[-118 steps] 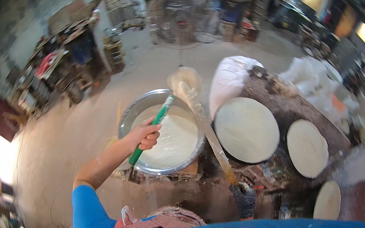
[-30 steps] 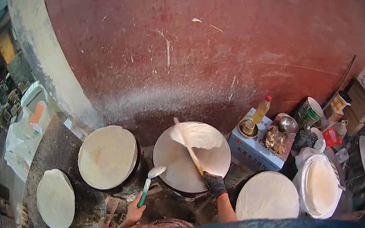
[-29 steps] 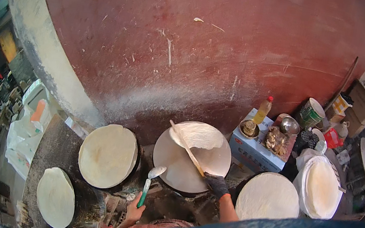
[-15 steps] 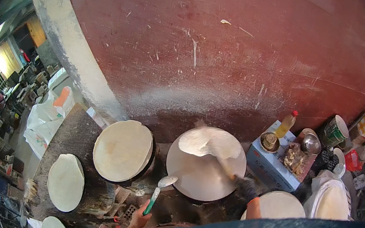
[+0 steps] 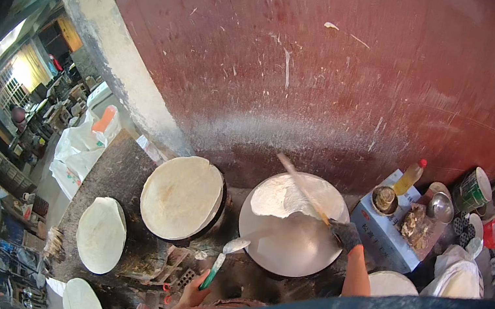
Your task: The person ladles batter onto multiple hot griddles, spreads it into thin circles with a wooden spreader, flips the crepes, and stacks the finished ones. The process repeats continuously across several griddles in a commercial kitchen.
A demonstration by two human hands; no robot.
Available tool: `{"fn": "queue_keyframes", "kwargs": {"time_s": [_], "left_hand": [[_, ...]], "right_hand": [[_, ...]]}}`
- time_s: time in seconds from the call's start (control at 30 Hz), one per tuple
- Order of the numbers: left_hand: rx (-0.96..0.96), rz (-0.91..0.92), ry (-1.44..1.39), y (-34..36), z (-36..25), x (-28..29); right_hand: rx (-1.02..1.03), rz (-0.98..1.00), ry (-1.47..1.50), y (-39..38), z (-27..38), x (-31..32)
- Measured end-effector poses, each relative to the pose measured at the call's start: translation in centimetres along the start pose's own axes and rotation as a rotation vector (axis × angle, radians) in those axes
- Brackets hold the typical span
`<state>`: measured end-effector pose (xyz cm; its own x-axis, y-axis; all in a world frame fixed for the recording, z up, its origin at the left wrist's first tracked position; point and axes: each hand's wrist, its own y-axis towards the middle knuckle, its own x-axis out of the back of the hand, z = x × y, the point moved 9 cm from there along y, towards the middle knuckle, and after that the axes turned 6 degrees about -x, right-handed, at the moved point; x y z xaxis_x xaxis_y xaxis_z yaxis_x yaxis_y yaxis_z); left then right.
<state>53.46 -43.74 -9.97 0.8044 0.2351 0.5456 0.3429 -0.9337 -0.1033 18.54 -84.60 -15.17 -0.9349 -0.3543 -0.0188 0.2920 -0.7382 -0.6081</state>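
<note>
The right grip [image 5: 347, 236] clamps a long pale wooden stick [image 5: 305, 190], probably light, stiff and best held near its end; the left grip [image 5: 193, 293] clasps a green-handled spoon [image 5: 220, 261].

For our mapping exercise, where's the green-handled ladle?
In the head view's lower centre, the ladle is in the left hand, by the griddle's lower left.
</note>
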Motion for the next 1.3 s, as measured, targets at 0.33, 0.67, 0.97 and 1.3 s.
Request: {"fn": "queue_keyframes", "kwargs": {"time_s": [0.33,0.67,0.97,1.3], "left_hand": [[0.356,0.007,-0.294,-2.5,3.2,0.8],[0.510,-0.096,-0.349,-5.5,2.5,2.0],[0.574,-0.192,-0.347,-7.5,2.4,2.5],[0.595,-0.184,-0.422,-11.1,6.5,1.2]], "right_hand": [[0.631,0.420,-0.490,-1.4,3.0,-4.4],[0.723,0.563,-1.332,-1.6,0.4,-4.4],[0.413,0.351,-0.648,4.8,7.0,-5.4],[0.142,0.118,-0.497,2.1,-0.6,11.0]]}}
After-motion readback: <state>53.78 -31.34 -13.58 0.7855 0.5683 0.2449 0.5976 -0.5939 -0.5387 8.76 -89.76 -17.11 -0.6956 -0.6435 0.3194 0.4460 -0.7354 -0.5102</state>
